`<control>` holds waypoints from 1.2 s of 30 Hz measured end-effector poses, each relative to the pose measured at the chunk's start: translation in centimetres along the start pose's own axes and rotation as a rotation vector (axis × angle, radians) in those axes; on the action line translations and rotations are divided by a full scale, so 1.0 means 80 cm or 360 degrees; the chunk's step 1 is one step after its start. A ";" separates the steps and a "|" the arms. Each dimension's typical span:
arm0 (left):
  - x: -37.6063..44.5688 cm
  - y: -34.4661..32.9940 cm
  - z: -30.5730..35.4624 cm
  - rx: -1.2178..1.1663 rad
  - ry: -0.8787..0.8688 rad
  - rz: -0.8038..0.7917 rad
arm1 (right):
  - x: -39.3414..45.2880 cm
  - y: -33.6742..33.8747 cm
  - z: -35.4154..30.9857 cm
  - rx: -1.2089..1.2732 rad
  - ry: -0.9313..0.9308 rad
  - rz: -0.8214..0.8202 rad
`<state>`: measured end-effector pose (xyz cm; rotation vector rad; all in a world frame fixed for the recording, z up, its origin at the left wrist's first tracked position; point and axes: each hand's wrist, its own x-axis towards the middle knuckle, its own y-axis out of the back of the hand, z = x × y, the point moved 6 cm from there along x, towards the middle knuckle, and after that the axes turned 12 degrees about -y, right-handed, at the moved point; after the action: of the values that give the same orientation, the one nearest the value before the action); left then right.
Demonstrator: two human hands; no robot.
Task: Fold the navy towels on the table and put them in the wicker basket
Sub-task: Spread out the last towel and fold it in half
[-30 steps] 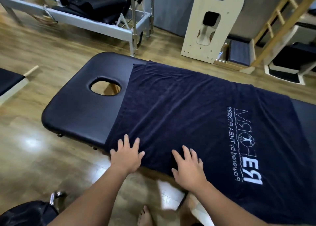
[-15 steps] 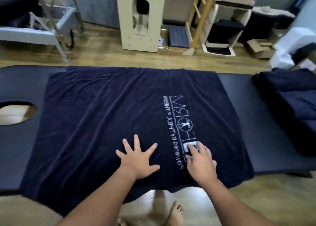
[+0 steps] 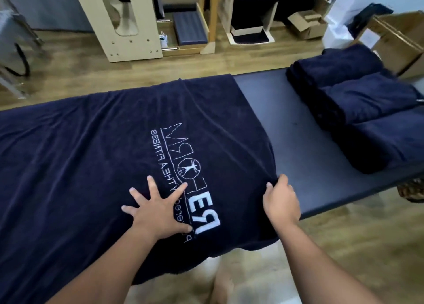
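Note:
A large navy towel (image 3: 91,156) with white lettering lies spread flat over the black padded table (image 3: 296,129). My left hand (image 3: 158,209) presses flat on it with fingers spread, over the lettering near the front edge. My right hand (image 3: 281,200) grips the towel's right edge, fingers curled into the bunched cloth. Folded navy towels (image 3: 358,106) are stacked at the table's right end. A bit of the wicker basket (image 3: 413,188) shows below the table's right end, mostly hidden.
Wooden exercise frames (image 3: 124,21) and a ladder stand on the wood floor behind the table. Cardboard boxes (image 3: 394,41) sit at the far right. A bare strip of table lies between the spread towel and the stack. My bare feet show under the front edge.
My view has swung right, bringing the folded stack closer. My right hand slid from the lettering to the towel's right edge and took hold of it. My left hand moved rightward over the lettering.

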<state>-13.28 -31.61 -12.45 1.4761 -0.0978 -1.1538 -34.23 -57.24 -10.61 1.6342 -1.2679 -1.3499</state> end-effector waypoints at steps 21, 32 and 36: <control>0.000 -0.004 0.072 0.0071 -0.0242 -0.0093 | 0.056 0.050 0.163 0.0071 -0.0400 0.0196; 0.006 0.048 0.041 -0.0008 0.0065 0.0501 | 0.001 -0.022 -0.044 -0.0493 0.0875 -0.0179; 0.039 0.064 -0.012 -0.0087 0.0347 0.0321 | 0.027 -0.042 -0.110 -0.0452 0.0831 -0.0450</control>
<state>-8.31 -34.41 -10.35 1.4973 -0.0626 -0.8228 -24.84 -59.04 -12.15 1.8403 -0.5324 -1.0909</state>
